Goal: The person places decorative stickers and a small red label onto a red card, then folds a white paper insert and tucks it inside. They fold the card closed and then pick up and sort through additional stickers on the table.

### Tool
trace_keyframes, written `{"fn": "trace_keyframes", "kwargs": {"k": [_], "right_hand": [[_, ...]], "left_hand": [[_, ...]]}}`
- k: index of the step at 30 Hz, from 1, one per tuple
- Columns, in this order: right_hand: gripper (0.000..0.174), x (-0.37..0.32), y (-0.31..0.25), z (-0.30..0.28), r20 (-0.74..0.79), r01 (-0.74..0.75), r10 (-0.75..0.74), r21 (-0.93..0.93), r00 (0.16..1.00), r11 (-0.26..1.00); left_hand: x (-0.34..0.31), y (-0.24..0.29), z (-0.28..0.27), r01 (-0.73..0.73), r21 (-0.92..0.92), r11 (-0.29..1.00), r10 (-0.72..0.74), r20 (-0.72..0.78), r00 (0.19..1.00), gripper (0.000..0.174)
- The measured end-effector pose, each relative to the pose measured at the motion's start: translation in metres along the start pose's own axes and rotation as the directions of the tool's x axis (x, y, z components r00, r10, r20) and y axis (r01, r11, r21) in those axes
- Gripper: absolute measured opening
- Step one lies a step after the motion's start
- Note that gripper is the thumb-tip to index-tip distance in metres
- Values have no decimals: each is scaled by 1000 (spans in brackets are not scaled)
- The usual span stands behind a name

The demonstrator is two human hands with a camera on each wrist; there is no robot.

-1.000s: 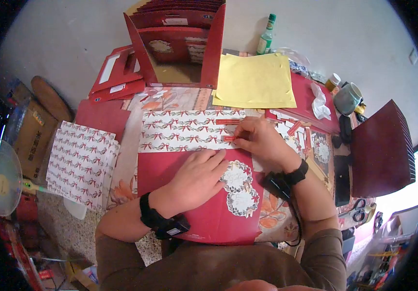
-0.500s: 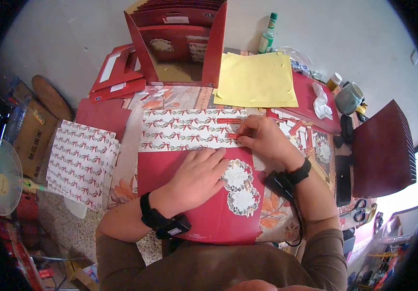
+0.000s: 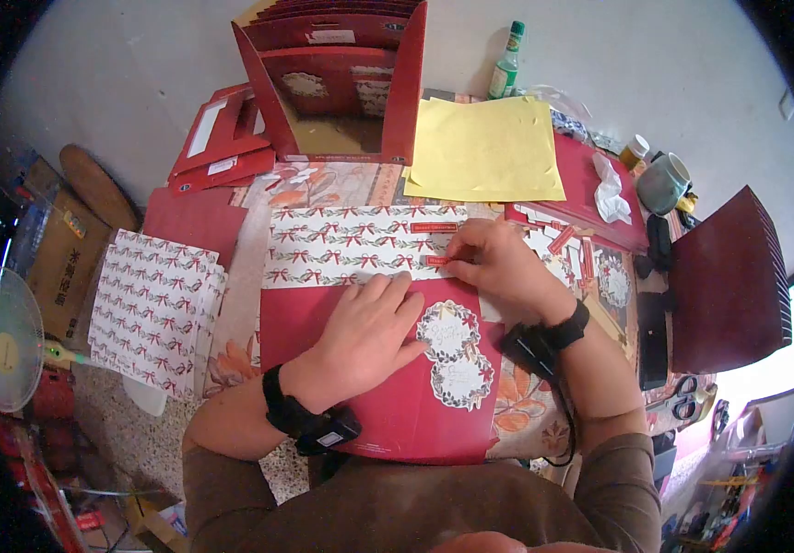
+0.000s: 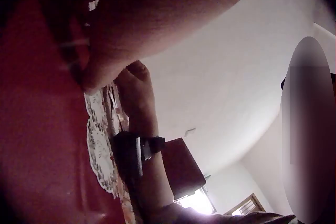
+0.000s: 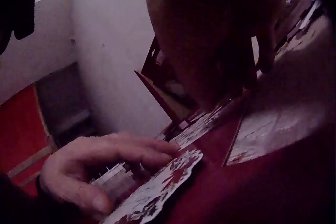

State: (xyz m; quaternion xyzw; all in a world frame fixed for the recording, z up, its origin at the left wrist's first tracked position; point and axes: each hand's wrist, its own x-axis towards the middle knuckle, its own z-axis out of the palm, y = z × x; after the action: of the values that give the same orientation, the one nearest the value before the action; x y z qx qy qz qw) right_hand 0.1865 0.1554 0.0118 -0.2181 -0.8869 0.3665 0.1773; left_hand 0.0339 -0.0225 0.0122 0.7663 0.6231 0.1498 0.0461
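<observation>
A red folder (image 3: 369,369) lies in front of the person, its upper part a white band (image 3: 351,247) patterned with red bows. The left hand (image 3: 364,341) rests flat on the folder, fingertips at the band's lower edge. At the band's right end the right hand (image 3: 498,263) pinches a small red label (image 3: 436,261) between thumb and forefinger. Another red label (image 3: 434,228) lies just above it. Two wreath-shaped cutouts (image 3: 449,332) sit right of the left hand, also seen in the right wrist view (image 5: 157,192).
Patterned sheets (image 3: 152,309) lie at the left. An upright red file box (image 3: 332,101) stands at the back beside yellow paper (image 3: 484,152). Loose labels and cutouts (image 3: 563,244) lie right of the right hand. A mug (image 3: 664,184), scissors (image 3: 687,401) and a dark red box (image 3: 724,286) are farther right.
The left hand has slid slightly left on the folder. The right hand and its small label moved slightly right, then back left, staying below the upper label.
</observation>
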Motion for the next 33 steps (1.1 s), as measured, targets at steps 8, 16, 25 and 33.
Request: {"fn": "trace_keyframes", "kwargs": {"k": [8, 16, 25, 33], "right_hand": [[12, 0, -5, 4, 7, 53, -53, -153, 999, 987], [12, 1, -2, 7, -4, 172, -176, -200, 984, 965], [12, 1, -5, 8, -6, 192, -200, -262, 980, 946], [11, 2, -3, 7, -14, 215, -225, -242, 974, 946]], "left_hand": [[0, 0, 1, 0, 14, 1000, 0, -4, 1000, 51], [0, 0, 1, -7, 20, 1000, 7, -14, 1000, 51], [0, 0, 1, -14, 14, 1000, 14, -15, 1000, 51], [1, 0, -1, -7, 4, 1000, 7, 1, 1000, 51]]}}
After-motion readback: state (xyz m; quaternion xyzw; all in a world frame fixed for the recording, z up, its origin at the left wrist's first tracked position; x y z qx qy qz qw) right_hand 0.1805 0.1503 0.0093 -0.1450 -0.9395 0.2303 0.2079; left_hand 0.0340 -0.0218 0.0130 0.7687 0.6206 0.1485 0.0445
